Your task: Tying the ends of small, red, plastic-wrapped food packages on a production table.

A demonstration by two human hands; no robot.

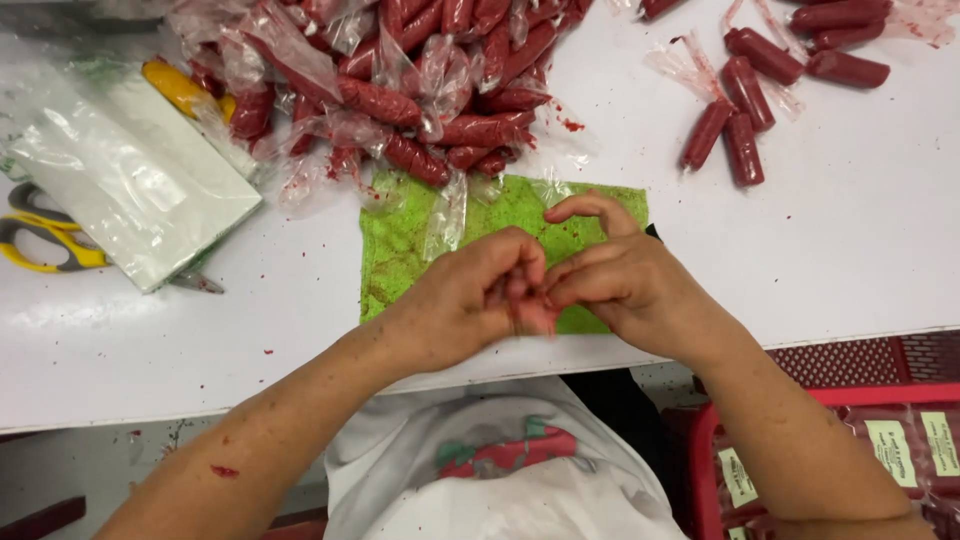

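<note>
White apron cloth (500, 480) with a red-and-green print fills the bottom of the view, below the near table edge. Both hands meet over the near edge of a green cloth (400, 250), taken as landmark. Left hand (470, 295) curled, fingertips pinched on a small reddish item (530, 312); right hand (625, 275) likewise pinching it from the other side, index finger arched above. Item blurred; shape and wrapping cannot be told. Green cloth lies flat on the white table (850, 250), speckled with red crumbs. Beyond its far edge: a heap of red sticks in clear plastic sleeves (420, 90), touching the cloth. Far right of the cloth: a smaller loose group of the same sticks (740, 120), well apart. Left of the cloth: a stack of clear bags (130, 175), then yellow-handled scissors (40, 240) near the table's left edge. Bare table surface to the right of the cloth. Below right, off the table: a red crate (700, 440) holding labelled packs.
</note>
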